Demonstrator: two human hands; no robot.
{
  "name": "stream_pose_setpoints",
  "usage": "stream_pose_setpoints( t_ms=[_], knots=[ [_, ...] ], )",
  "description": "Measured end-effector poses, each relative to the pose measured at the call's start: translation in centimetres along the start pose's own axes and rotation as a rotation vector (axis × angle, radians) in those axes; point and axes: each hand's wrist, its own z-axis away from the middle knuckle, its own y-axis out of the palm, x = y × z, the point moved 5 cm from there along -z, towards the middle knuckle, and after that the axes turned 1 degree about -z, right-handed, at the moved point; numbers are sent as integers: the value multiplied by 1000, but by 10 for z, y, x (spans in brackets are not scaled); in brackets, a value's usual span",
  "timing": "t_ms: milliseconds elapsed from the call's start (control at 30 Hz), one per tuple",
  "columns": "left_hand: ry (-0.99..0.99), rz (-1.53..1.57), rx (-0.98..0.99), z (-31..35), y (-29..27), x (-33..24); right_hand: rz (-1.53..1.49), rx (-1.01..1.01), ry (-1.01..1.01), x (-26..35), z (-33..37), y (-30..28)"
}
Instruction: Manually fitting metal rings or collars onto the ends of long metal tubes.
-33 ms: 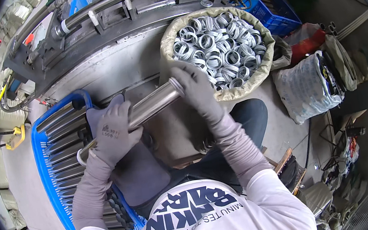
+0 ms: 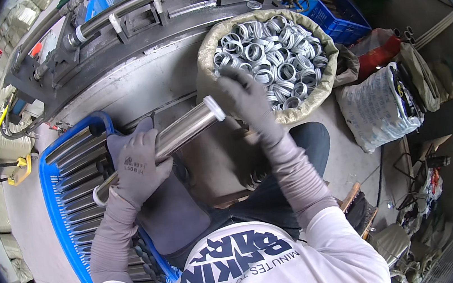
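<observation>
Tube, shiny and metal, lies in the person's left grip in the head view, slanting from lower left to upper right, with a white ring around its upper end and another white ring around its lower end. The left grip, in a grey glove, is closed around the tube between the two rings, above a grey pad that covers the person's left thigh. The right grip, gloved in grey too, is loosely wide, its fingers parted and a little blurred; it is apart from the tube, just beside the upper ring and near the edge of a beige sack. That sack is heaped with loose pale rings. On the left, a blue basket holds many metal tubes side by side, and the held tube's lower end is over it. Along the top stands a dark machine carrying a long shiny bar. At the right, a white bag stands on the floor.
</observation>
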Motion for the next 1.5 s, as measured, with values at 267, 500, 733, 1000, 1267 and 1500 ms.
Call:
stream_pose_setpoints(
  t_ms=[267,500,733,1000,1267,1500],
  knots=[
    [-100,-10,64,3,14,6,1245,-191,-179,-37,-111,-88],
    [-58,-75,26,10,11,10,1477,90,-180,-44,-120,-91],
    [-48,-70,31,11,9,9,1190,7,-12,-44,-100,-134],
    [-26,-82,80,3,13,6,1225,20,-68,-70,-101,-133],
    [148,-262,-73,-57,-42,12,1320,-49,-129,-78,-107,-134],
    [-26,-514,-352,-240,-100,57,-22,-262,-9,-35,-50,-105]
  ],
)
